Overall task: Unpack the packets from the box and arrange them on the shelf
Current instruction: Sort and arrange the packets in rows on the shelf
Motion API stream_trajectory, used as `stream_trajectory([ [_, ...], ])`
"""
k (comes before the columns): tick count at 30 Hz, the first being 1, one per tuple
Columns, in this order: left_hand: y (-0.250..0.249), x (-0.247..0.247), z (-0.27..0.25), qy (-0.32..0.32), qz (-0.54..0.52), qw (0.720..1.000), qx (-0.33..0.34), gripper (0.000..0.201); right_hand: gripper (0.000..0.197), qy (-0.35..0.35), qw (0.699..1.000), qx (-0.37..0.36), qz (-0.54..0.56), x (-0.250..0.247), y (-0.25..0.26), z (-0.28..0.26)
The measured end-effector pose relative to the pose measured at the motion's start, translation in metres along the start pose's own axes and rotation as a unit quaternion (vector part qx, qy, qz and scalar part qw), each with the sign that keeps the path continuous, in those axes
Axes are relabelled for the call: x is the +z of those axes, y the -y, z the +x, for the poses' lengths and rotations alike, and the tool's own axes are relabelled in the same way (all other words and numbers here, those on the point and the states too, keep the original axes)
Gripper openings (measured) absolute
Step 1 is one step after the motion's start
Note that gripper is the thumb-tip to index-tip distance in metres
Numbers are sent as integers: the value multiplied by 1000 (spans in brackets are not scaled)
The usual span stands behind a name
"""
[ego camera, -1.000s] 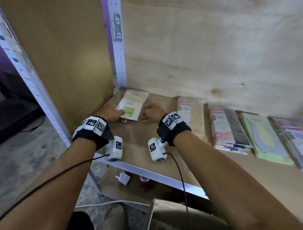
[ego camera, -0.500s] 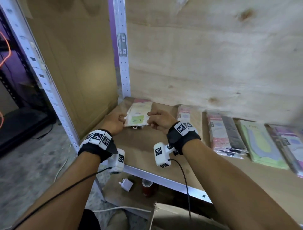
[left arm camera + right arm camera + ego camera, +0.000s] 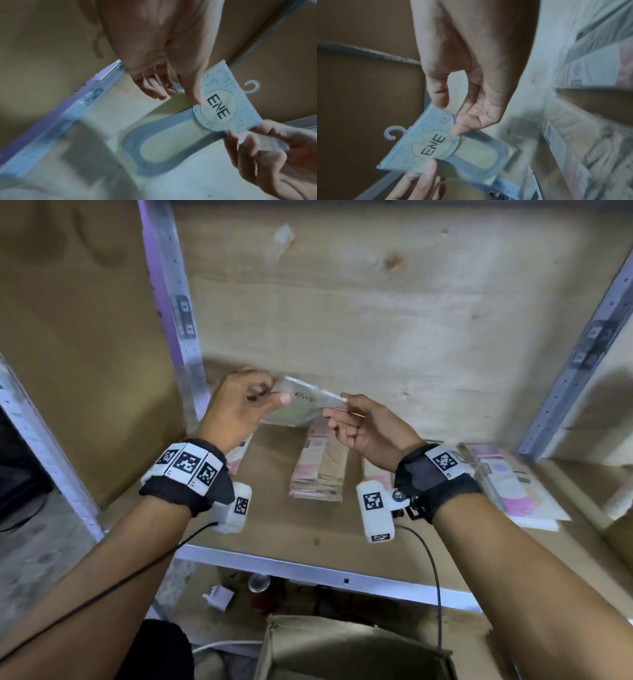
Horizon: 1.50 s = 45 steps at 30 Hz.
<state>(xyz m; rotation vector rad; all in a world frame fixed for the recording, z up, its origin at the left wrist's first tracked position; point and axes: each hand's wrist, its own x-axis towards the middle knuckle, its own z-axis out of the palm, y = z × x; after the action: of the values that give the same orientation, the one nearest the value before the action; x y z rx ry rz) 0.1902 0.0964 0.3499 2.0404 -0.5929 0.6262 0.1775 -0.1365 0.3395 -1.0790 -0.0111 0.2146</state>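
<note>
A clear packet (image 3: 305, 405) with a round "ENE" label and a small plastic hook is held in the air above the back left of the wooden shelf (image 3: 274, 525). My left hand (image 3: 274, 396) pinches its left edge and my right hand (image 3: 337, 410) pinches its right edge. In the left wrist view my thumb lies on the packet (image 3: 217, 106) beside the label. The right wrist view shows thumb and fingers pinching the packet (image 3: 436, 146) at its top corner. An open cardboard box (image 3: 342, 648) stands below the shelf, and its inside is in shadow.
Stacks of packets lie on the shelf: one in the middle (image 3: 318, 467), one at the right (image 3: 507, 484), and one under my left wrist (image 3: 239, 455). Metal uprights (image 3: 178, 313) frame the bay. A can (image 3: 260, 583) and a white adapter (image 3: 219, 597) lie on the lower level.
The packet lay flat on the shelf with both hands at its edges. Now both hands have lifted it off the board and hold it up, tilted, near the back wall.
</note>
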Motion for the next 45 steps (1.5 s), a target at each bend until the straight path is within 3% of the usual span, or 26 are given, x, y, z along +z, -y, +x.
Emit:
stream_trajectory([
  [4,-41,37,17,30,-104,994,16,40,12,4,999,-35,7,-40,20,-35],
  [6,-54,62,20,28,-180,983,-5,24,11,-16,997,-58,-52,-60,19,-49],
  [9,-63,101,15,10,-245,967,-67,8,14,-33,976,-65,-206,-90,2,-70],
  [12,-50,136,9,26,-288,944,-161,21,22,-21,957,-50,-285,-119,-13,-83],
  [16,-27,165,3,54,-320,912,-249,29,17,3,923,-21,-384,-147,-13,-96],
  [17,-20,169,1,47,-323,911,-253,34,13,11,917,-5,-400,-153,-12,-99],
  [19,-6,172,-2,41,-312,918,-240,40,30,29,907,17,-421,-165,-13,-102],
  [23,7,176,-6,102,-243,944,-198,29,38,38,886,50,-459,-177,-12,-103],
  [27,11,183,-3,67,-196,957,-201,30,41,29,897,58,-437,-180,-11,-98],
  [32,8,187,-5,71,-185,952,-232,51,42,35,892,65,-447,-175,-10,-96],
  [34,4,184,-6,87,-214,939,-255,47,41,46,896,62,-437,-175,-11,-96],
  [37,-3,178,-6,111,-305,889,-322,34,40,71,919,45,-384,-173,-12,-96],
  [39,-4,177,-7,109,-345,866,-344,36,41,83,924,34,-372,-171,-10,-96],
  [43,-2,179,-3,86,-318,874,-358,47,42,69,922,55,-376,-173,-4,-94],
  [45,-7,180,1,110,-340,864,-354,54,40,36,935,63,-347,-177,-3,-93],
])
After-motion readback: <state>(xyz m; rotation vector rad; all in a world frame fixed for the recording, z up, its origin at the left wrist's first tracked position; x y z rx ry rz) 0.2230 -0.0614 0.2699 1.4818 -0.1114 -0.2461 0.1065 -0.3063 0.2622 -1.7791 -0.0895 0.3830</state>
